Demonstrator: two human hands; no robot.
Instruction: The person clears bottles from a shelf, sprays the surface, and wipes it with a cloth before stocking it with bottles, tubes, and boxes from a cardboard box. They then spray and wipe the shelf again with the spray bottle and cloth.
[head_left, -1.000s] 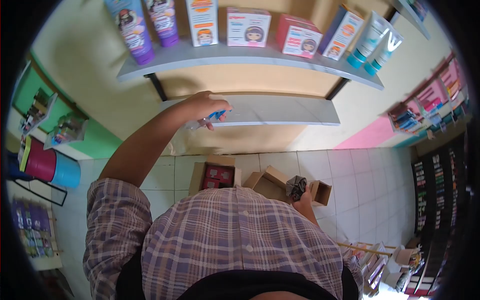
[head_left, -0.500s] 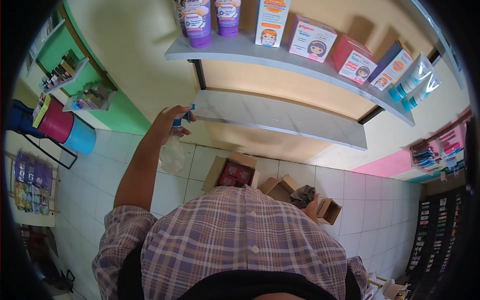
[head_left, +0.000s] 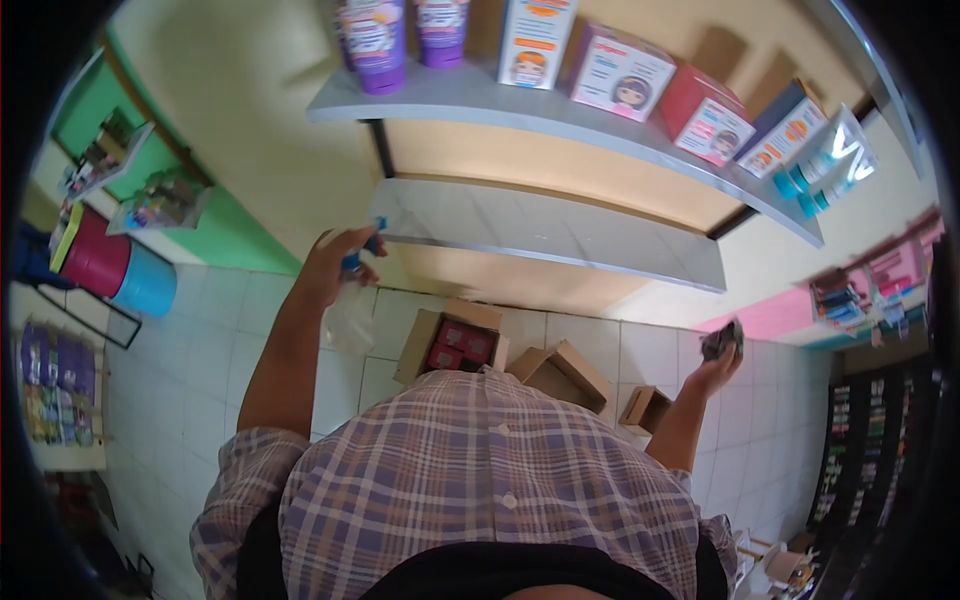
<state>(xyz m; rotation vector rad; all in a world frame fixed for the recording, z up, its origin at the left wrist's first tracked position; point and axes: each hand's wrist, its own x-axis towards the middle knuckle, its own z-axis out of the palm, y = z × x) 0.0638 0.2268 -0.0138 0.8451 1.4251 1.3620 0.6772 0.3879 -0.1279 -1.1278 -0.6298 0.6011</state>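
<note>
My left hand (head_left: 345,262) is wrapped round the blue head of a clear spray bottle (head_left: 349,318), just off the left end of the lower marbled shelf (head_left: 560,235). On the right, my right hand (head_left: 718,370) grips a crumpled dark grey cloth (head_left: 722,341), held out beyond the shelf's right end. The upper shelf (head_left: 450,98) bears purple tubes (head_left: 376,45), a white box (head_left: 536,42), a Pigeon box (head_left: 620,75), a pink box (head_left: 707,115), a blue and white box (head_left: 783,128) and teal-capped tubes (head_left: 825,165).
On the tiled floor below stand an open carton (head_left: 420,345) with red boxes, a second open carton (head_left: 565,373) and a smaller one (head_left: 645,408). Pink and blue tubs (head_left: 145,275) stand at the left. A dark display rack (head_left: 870,450) is at the right.
My right hand has moved up and to the right with the cloth, away from the cartons. My left hand still holds the spray bottle, slightly lower. The view has shifted a little.
</note>
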